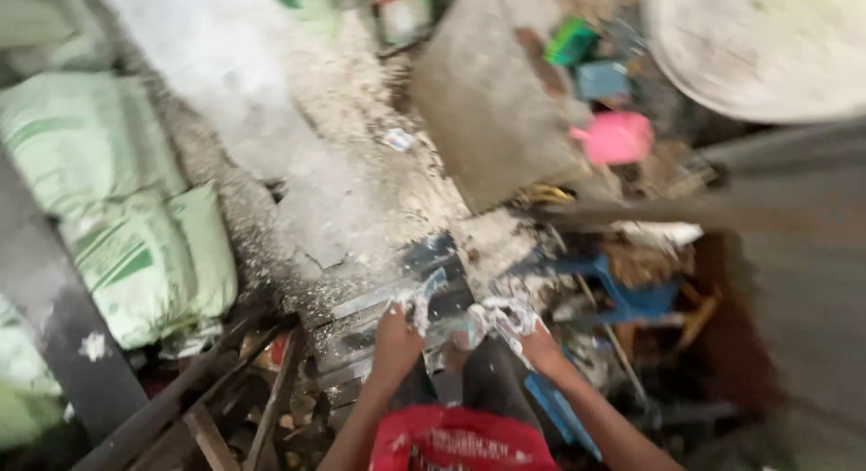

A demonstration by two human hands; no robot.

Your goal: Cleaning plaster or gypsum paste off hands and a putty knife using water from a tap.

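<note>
A crumpled white rag (502, 316), smeared and wet-looking, sat in the person's right hand (538, 345), bunched between that hand and the left one. The right hand was clenched around the rag's outer end, and the cloth trailed inward toward the middle, so its long axis ran roughly from side to side across the person's front. The left hand (395, 336) was closed on a smaller pale scrap (420, 307) — whether this was a second piece or the same rag's far end, the blur hid. Both hands sat close together, with the right one nearer the bulk of the cloth.

Just beyond the knuckles lay a stack of dusty grey metal strips (370, 331), slanting up and away to the left, with a dark block (439, 265) above them. Further out spread a pale, gritty slab (298, 155) covered in dust and crumbs. Green-and-white sacks (126, 218) were piled well to the left. A grey board (492, 101) leaned beyond the slab, with a pink plastic thing (618, 137) beside it and a blue stool (631, 295) to the right of the hands. The person's red garment (460, 446) filled the bottom edge — everything else was too smeared to tell.
</note>
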